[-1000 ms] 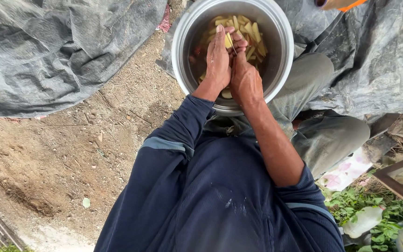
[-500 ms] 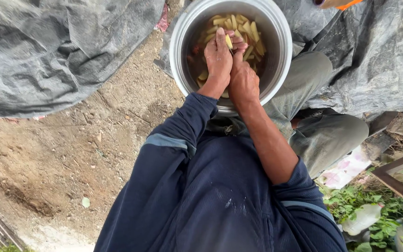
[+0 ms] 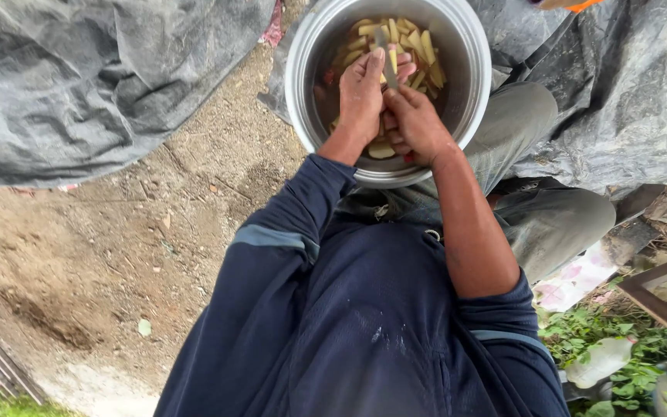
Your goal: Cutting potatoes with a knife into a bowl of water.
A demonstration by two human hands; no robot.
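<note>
A knife (image 3: 385, 55) with a thin blade stands between both hands over a round metal pot (image 3: 472, 54) that rests on the person's lap — inside lie pale yellow cut strips (image 3: 418, 46). The right hand (image 3: 418, 123) has its grip closed on the knife's handle. The left hand (image 3: 362, 89) curls around a piece at the blade, though what it clasps is hidden. Grey tarpaulin (image 3: 94, 69) lies on bare soil (image 3: 117, 255) to the left — green weeds (image 3: 580, 332) grow lower right.

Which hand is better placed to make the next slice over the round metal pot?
Probably the right hand: it seems to grip the thin grey knife, while the left hand curls above the pale yellow strips.
</note>
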